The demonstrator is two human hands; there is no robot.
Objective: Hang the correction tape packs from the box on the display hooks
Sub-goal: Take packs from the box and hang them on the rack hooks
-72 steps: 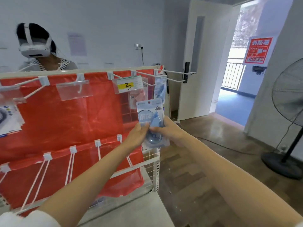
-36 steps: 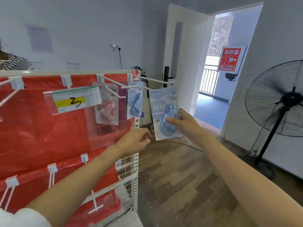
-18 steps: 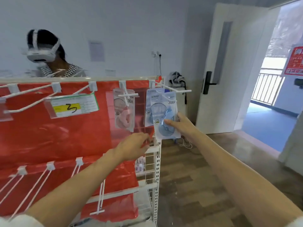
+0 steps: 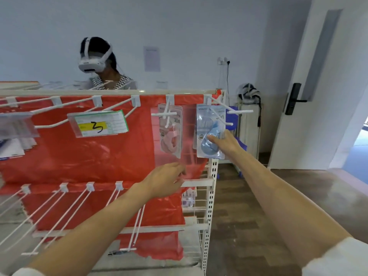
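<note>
A blue correction tape pack (image 4: 209,124) hangs on the rightmost top hook (image 4: 221,113) of the red-backed display rack (image 4: 79,156). My right hand (image 4: 226,142) holds the pack's lower right part, thumb across the blister front. Left of it, pink correction tape packs (image 4: 171,134) hang on another top hook (image 4: 168,113). Below the pink packs, my left hand (image 4: 165,179) hovers with fingers loosely curled and holds nothing. The box is not in view.
A price tag marked 3 (image 4: 97,123) hangs on a top hook. Several bare white hooks (image 4: 65,208) jut out from the lower rail. A person wearing a headset (image 4: 97,62) stands behind the rack. A white door (image 4: 310,86) is at the right, over wooden floor (image 4: 249,216).
My right hand has carried the blue pack from in front of me onto the rightmost top hook and pushed it further back. My left hand let go of it and dropped below the pink packs.
</note>
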